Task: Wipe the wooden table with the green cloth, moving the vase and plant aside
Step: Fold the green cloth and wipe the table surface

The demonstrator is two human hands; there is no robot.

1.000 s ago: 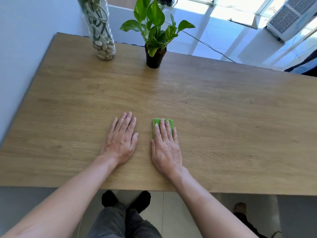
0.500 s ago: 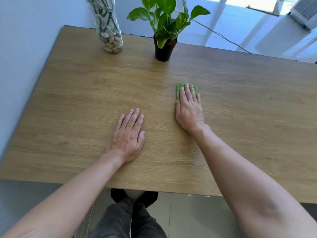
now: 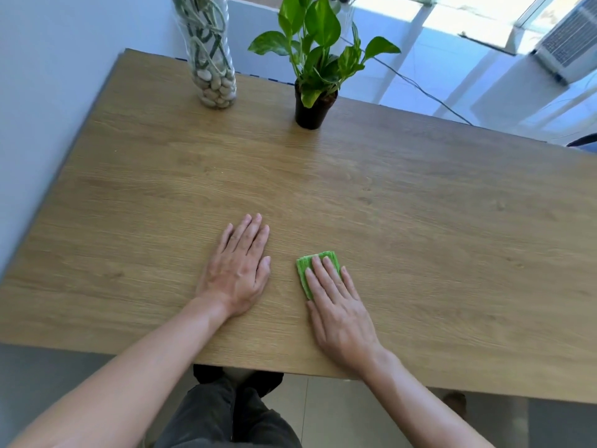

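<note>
My right hand [image 3: 339,305] lies flat on a folded green cloth [image 3: 305,268], pressing it onto the wooden table [image 3: 420,221] near the front edge. Only the cloth's far and left parts show past my fingers. To its left, my left hand [image 3: 237,270] rests palm down on the bare wood, fingers spread, holding nothing. At the far edge stands a tall clear vase [image 3: 210,53] with pebbles and stems. A green leafy plant in a black pot [image 3: 311,106] stands to the right of the vase.
A pale wall runs along the table's left side. Beyond the far edge are a sunlit floor, a dark cable [image 3: 429,95] and a white air-conditioning unit [image 3: 568,50] at the top right. My legs [image 3: 232,412] show below the front edge.
My right hand pushed the cloth away toward the plant, then drew it back to the front of the table. My left hand stayed flat in place.
</note>
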